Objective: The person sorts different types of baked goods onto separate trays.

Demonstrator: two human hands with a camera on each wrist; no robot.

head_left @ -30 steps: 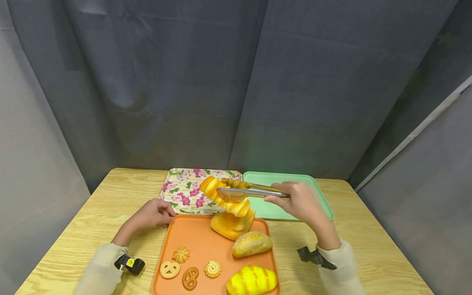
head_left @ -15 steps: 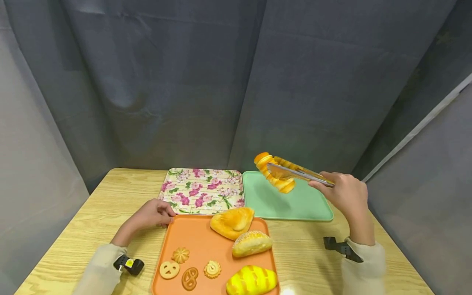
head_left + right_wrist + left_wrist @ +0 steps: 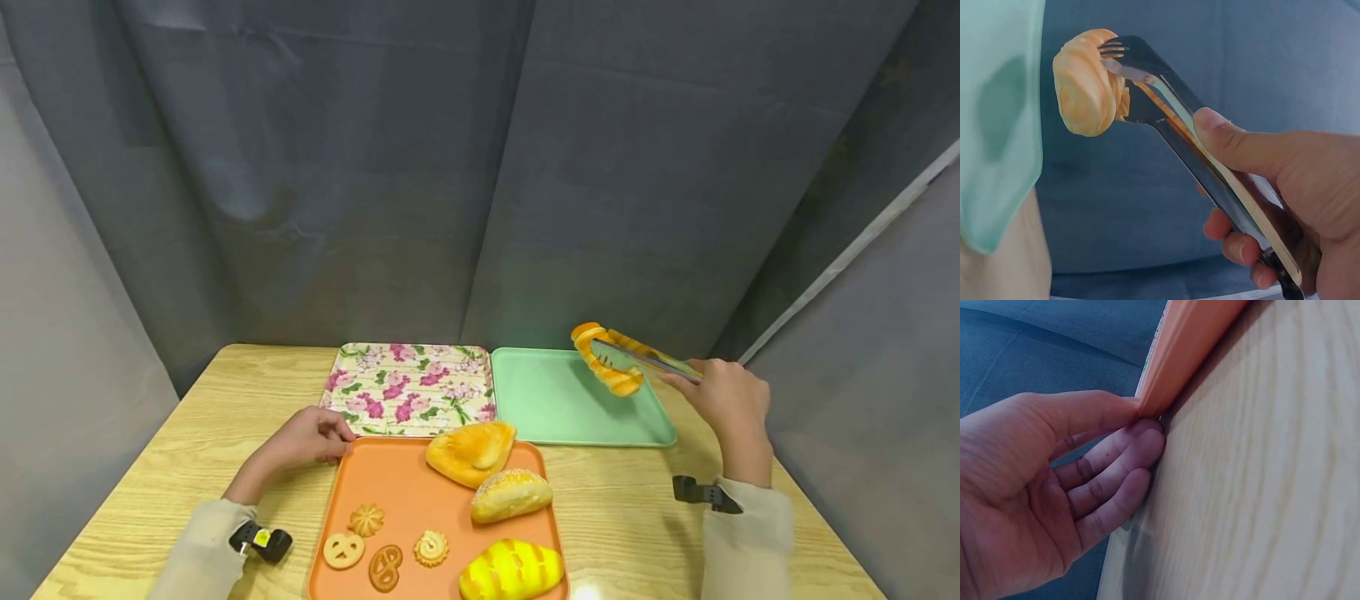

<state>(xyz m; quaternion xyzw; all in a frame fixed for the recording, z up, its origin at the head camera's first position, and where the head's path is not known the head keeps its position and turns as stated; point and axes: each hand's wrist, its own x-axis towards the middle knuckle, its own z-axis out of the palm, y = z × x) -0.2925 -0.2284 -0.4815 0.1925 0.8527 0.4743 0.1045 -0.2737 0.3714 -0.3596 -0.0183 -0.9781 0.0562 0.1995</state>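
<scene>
My right hand [image 3: 729, 402] grips metal tongs [image 3: 660, 360], thumb on one arm and fingers curled round the other. Between the tongs' ends is a ridged, golden bread roll [image 3: 1085, 84], held tilted above the right part of the green tray [image 3: 573, 429]. The roll's shadow falls on that tray in the right wrist view. My left hand [image 3: 309, 437] pinches the far left corner of the orange tray [image 3: 390, 467]; the left wrist view shows the thumb on its rim [image 3: 1169, 381] and the fingers bent beneath.
On the orange tray lie a folded golden bread [image 3: 472, 452], a sugared bun [image 3: 512, 496], a yellow striped bread [image 3: 512, 571] and several cookies [image 3: 386, 568]. A floral tray [image 3: 408, 387] stands behind, left of the green one. Grey curtains [image 3: 375, 167] enclose the wooden table [image 3: 622, 533].
The right hand has carried the roll in the tongs from above the orange and floral trays rightward, over the green tray. My left hand has stayed at the orange tray's corner.
</scene>
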